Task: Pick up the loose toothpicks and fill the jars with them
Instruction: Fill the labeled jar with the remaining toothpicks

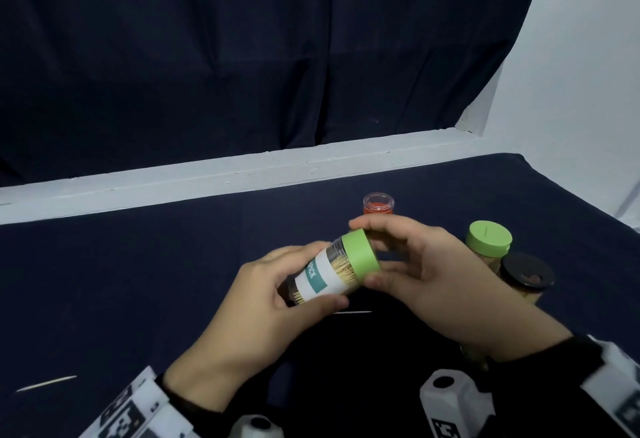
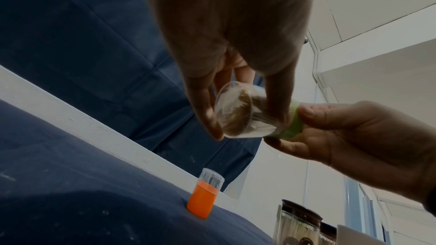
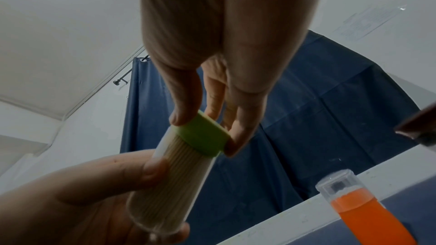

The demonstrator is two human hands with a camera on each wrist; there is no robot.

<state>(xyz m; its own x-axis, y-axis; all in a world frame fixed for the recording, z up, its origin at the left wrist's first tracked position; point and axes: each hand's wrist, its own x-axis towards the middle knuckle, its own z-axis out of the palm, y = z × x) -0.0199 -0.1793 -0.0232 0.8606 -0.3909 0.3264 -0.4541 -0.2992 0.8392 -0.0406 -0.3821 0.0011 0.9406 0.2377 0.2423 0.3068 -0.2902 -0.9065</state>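
Observation:
A clear jar (image 1: 325, 273) packed with toothpicks is held tilted above the dark blue table (image 1: 138, 281). My left hand (image 1: 277, 299) grips its lower body (image 2: 238, 116). My right hand (image 1: 408, 264) pinches its green lid (image 1: 360, 257) between thumb and fingers (image 3: 200, 134). One loose toothpick (image 1: 46, 383) lies at the front left. Another toothpick (image 1: 353, 312) lies just under the held jar.
An orange jar with a clear cap (image 1: 378, 204) stands behind my hands. At the right stand a green-lidded jar (image 1: 488, 240) and a black-lidded jar (image 1: 526, 276), both with toothpicks. A white ledge (image 1: 242, 174) and a dark curtain back the table.

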